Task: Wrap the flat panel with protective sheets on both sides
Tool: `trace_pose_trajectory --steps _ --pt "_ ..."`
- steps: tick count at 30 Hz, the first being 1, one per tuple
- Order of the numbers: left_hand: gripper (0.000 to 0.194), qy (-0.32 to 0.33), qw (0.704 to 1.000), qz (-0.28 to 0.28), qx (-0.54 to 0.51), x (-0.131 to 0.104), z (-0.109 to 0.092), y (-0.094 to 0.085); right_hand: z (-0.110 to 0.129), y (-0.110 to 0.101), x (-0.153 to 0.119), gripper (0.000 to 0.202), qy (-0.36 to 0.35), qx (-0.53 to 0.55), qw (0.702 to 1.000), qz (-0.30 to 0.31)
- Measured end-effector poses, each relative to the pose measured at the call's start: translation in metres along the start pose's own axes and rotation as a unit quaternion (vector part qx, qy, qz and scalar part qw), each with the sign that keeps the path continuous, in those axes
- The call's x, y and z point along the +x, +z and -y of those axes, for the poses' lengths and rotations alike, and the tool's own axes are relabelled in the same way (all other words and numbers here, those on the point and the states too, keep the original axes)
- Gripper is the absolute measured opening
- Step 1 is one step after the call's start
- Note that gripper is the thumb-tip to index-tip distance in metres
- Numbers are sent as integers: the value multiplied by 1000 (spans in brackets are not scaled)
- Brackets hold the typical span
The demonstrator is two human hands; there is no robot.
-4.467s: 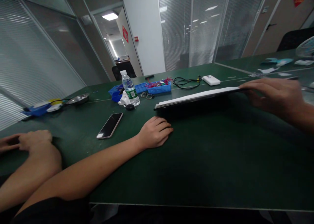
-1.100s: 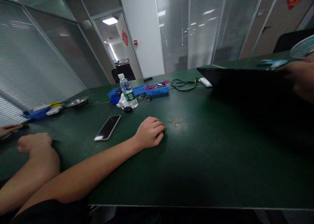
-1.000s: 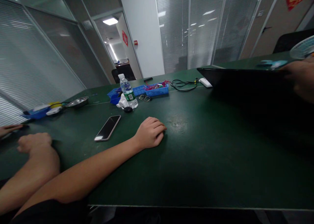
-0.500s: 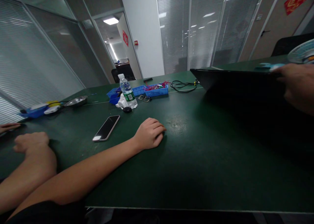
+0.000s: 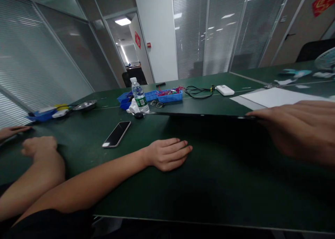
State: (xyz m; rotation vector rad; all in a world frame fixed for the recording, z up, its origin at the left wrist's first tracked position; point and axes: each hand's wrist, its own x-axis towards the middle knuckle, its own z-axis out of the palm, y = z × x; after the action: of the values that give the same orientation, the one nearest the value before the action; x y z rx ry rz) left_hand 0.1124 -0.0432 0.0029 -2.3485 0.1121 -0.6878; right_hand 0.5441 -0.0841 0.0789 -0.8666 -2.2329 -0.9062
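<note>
My left hand point(image 5: 169, 154) lies palm down on the dark green table, its fingers stretched out and holding nothing. On the right, my right hand point(image 5: 295, 127) grips the edge of a thin, flat black panel point(image 5: 206, 117), thumb and fingers closed on it. The panel is seen almost edge-on, just above the tabletop, and the shadow beneath hides its underside; its exact kind is unclear. Its far left end reaches close to a black computer mouse point(image 5: 138, 115). A smartphone point(image 5: 116, 134) rests beyond my left forearm, screen up.
A water bottle point(image 5: 140, 96) stands by blue trays point(image 5: 170, 97) with red wires. Behind the panel are a black cable point(image 5: 197, 92), a white box-shaped device point(image 5: 225, 90) and white paper point(image 5: 277, 96). At left, another person's forearm and fist point(image 5: 42, 148) rest on the table.
My right hand has brought the black panel left and lower, from tilted to nearly level, uncovering the white device and paper. My left hand's fingers have straightened from a loose curl.
</note>
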Motion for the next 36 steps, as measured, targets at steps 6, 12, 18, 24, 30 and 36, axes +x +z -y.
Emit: trace_pose_trajectory --steps 6,12,18,24,30,36 --pt "24 81 994 -68 41 26 -16 -13 29 38 15 36 -189 33 980 -44" --pt "19 3 999 -22 46 40 -27 -23 37 95 -3 35 -227 124 966 5" --pt "57 -280 932 222 -65 16 -18 -10 -11 128 -11 33 -167 220 947 165" --pt "78 -415 817 341 -211 -8 5 3 -120 147 -42 55 136 19 962 236" --pt "75 -409 819 323 -243 -22 22 3 -174 172 -92 95 484 -86 804 336" --pt "77 -414 812 328 -249 -22 21 5 -182 172 -92 74 510 -21 750 420"
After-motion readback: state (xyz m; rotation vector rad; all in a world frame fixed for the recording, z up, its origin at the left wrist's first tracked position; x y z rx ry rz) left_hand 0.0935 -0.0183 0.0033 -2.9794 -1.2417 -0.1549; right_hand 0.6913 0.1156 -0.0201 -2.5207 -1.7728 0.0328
